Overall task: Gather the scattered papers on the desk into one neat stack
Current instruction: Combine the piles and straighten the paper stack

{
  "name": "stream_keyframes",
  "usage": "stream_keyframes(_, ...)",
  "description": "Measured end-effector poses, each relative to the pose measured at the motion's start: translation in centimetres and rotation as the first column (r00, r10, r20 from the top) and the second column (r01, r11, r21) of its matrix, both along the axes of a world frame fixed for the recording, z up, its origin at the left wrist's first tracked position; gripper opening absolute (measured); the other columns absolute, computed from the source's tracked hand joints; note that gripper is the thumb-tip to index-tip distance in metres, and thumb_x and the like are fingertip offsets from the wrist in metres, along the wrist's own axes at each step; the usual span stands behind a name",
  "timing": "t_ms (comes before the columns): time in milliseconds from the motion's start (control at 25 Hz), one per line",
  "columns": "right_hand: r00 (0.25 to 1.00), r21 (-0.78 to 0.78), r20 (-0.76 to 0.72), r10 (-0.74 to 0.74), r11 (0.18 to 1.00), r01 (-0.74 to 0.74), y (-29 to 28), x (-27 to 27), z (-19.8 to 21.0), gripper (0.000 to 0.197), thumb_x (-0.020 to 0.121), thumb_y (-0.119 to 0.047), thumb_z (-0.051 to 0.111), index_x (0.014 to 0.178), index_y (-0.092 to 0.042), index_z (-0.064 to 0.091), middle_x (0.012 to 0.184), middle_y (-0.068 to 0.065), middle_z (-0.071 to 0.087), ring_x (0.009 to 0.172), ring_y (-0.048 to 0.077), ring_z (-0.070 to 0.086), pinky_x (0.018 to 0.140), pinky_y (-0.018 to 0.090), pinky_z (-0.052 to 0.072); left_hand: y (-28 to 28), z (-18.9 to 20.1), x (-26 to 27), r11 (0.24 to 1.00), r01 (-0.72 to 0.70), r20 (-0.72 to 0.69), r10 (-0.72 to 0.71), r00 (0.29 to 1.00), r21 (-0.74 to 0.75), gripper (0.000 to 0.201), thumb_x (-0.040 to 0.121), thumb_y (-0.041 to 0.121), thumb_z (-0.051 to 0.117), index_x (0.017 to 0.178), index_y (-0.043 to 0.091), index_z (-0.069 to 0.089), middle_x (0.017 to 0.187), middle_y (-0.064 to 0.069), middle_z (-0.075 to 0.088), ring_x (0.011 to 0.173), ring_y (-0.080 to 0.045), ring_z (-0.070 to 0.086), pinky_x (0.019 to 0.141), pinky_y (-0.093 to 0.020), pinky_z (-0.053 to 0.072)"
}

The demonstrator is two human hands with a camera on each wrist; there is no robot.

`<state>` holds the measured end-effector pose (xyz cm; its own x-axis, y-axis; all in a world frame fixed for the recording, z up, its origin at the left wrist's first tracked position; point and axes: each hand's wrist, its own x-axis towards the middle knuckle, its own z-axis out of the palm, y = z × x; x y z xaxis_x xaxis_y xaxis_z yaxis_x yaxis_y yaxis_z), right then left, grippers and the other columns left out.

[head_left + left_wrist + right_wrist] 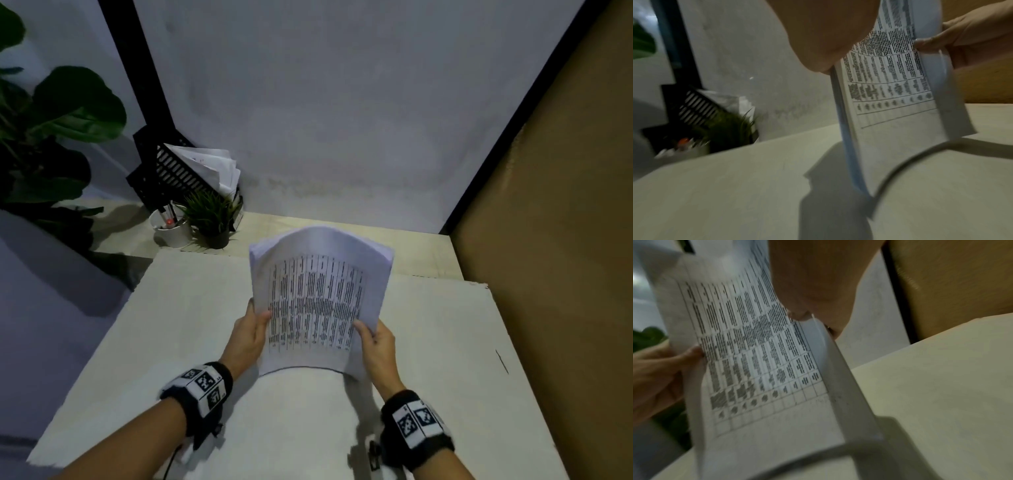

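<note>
**Both hands hold the papers upright on the desk**

The stack of papers stands on its lower edge on the desk, bowed toward the person. The left hand pinches its left edge, the right hand its right edge, thumbs on the front sheet. That sheet carries a printed table; the print is too blurred to read. A file rack, cup and small plant sit at the desk's far left.

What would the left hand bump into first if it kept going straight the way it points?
Probably nothing on the desk. The left hand, gripping the paper stack, points toward the back wall; the small potted plant sits off to the left, though depth is unclear.
</note>
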<state>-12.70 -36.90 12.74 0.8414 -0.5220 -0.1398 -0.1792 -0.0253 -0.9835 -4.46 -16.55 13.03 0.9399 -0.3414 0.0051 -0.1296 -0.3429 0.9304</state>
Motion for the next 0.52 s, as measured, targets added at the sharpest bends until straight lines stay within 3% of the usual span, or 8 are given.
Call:
stream_keyframes(80, 0.999, -0.037, -0.013, -0.044, 0.998, 0.043, -2.5, -0.1, 1.3, 0.01, 0.09, -0.009, 0.054, 0.084, -0.017, 0.058, 0.075, -0.002, 0.057, 0.069, 0.012, 0.054, 0.053, 0.008, 0.046, -2.1, 1.4, 1.0, 0.994, 0.102, 0.002, -0.102, 0.995, 0.04, 0.021, 0.097, 0.014, 0.035, 0.108, 0.031, 0.04, 0.096, 0.003, 0.064, 0.079, 0.007, 0.064, 0.07, -0.004, 0.048)
stream_keyframes(160, 0.996, -0.08, -0.051, -0.067, 0.995, 0.063, -6.3, -0.8, 1.2, 0.008, 0.089, -0.01, 0.054, 0.097, -0.01, 0.057, 0.079, -0.001, 0.057, 0.072, 0.013, 0.054, 0.052, 0.007, 0.044, -5.3, 2.1, 1.6, 0.966, 0.234, -0.024, -0.233, 0.972, 0.106, 0.029, 0.097, 0.017, 0.036, 0.126, 0.018, 0.039, 0.116, -0.013, 0.062, 0.097, -0.012, 0.062, 0.084, -0.019, 0.049)
stream_keyframes(240, 0.986, -0.116, -0.138, -0.089, 0.991, 0.073, -10.1, -2.0, -0.4, 0.025, 0.089, -0.01, 0.056, 0.112, -0.004, 0.057, 0.094, 0.005, 0.063, 0.087, 0.019, 0.06, 0.069, 0.015, 0.048, -8.6, 2.2, 1.4, 0.907, 0.373, -0.163, -0.346, 0.924, 0.194, 0.041, 0.097, 0.014, 0.037, 0.137, 0.008, 0.031, 0.132, -0.02, 0.053, 0.112, -0.026, 0.056, 0.09, -0.03, 0.045)
stream_keyframes(320, 0.956, -0.144, -0.274, -0.105, 0.987, 0.067, -13.1, -3.2, -2.6, 0.032, 0.088, -0.011, 0.057, 0.118, 0.001, 0.056, 0.11, 0.015, 0.065, 0.103, 0.027, 0.06, 0.087, 0.03, 0.046, -11.6, 1.5, 0.9, 0.863, 0.464, -0.323, -0.389, 0.863, 0.2, 0.043, 0.096, 0.01, 0.037, 0.138, 0.007, 0.031, 0.133, -0.027, 0.049, 0.106, -0.034, 0.057, 0.086, -0.039, 0.047)
stream_keyframes(440, 0.883, -0.121, -0.453, -0.122, 0.99, 0.074, -16.1, -3.9, -6.1, 0.036, 0.089, -0.013, 0.057, 0.122, 0.002, 0.053, 0.123, 0.017, 0.06, 0.107, 0.026, 0.056, 0.095, 0.033, 0.041, -15.1, -0.8, 0.7, 0.855, 0.445, -0.476, -0.284, 0.832, 0.268, 0.039, 0.095, 0.006, 0.038, 0.133, -0.003, 0.035, 0.137, -0.028, 0.045, 0.125, -0.039, 0.043, 0.099, -0.039, 0.036)
stream_keyframes(520, 0.835, -0.126, -0.533, -0.137, 0.989, 0.081, -17.6, -3.5, -8.2, 0.045, 0.088, -0.018, 0.058, 0.128, 0.002, 0.048, 0.133, 0.018, 0.053, 0.119, 0.03, 0.052, 0.104, 0.039, 0.039, -17.1, -3.0, 1.3, 0.841, 0.418, -0.516, -0.202, 0.833, 0.345, 0.034, 0.094, 0.005, 0.04, 0.126, -0.01, 0.04, 0.135, -0.028, 0.047, 0.125, -0.039, 0.044, 0.099, -0.037, 0.037)
